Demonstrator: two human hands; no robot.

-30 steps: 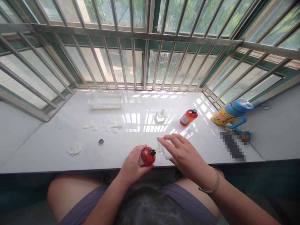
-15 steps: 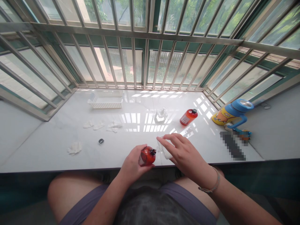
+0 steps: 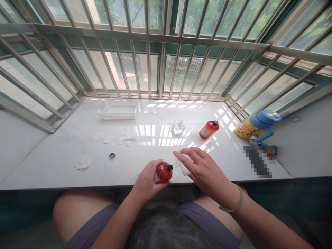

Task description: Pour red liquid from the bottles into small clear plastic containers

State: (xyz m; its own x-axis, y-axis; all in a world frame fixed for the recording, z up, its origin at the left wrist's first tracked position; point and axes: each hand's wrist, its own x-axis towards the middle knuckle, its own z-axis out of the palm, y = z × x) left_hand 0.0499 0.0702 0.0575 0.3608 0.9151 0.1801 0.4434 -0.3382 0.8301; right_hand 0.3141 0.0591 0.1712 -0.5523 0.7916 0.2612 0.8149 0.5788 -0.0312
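Left fingers: your left hand (image 3: 146, 181) is curled tight round the orange bottle (image 3: 163, 172), thumb on the near side. The bottle is tipped so its black neck points right.
Right fingers: your right hand (image 3: 204, 169) grips the small pale container (image 3: 183, 166), forefinger stretched along its top and the other fingers wrapped behind. I cannot tell whether its mouth is open.
Meeting point: the bottle neck and the container sit just beside each other, over the near edge of the white sill (image 3: 52, 166), in front of your lap.
Done so far: the orange bottle looks uncapped. A small black cap (image 3: 112, 155) lies well apart on the sill to the left and is likely its own.
Left to do: no liquid shows passing between the two, so I judge any transfer to be barely begun or not begun.
Orange bottle contents: red-orange liquid, seemingly a good amount.
Small container contents: hidden by your fingers.
Second orange bottle (image 3: 209, 129): capped, leaning back right, with liquid of the same colour.
Glass bottle (image 3: 178, 127): clear, at mid sill, with no coloured liquid seen in it.
White basket (image 3: 118, 111): slotted, far back left by the window bars.
Loose bits: crumpled white wipes (image 3: 83, 163) on the left, and a blue-and-yellow torch (image 3: 256, 126) on the right.
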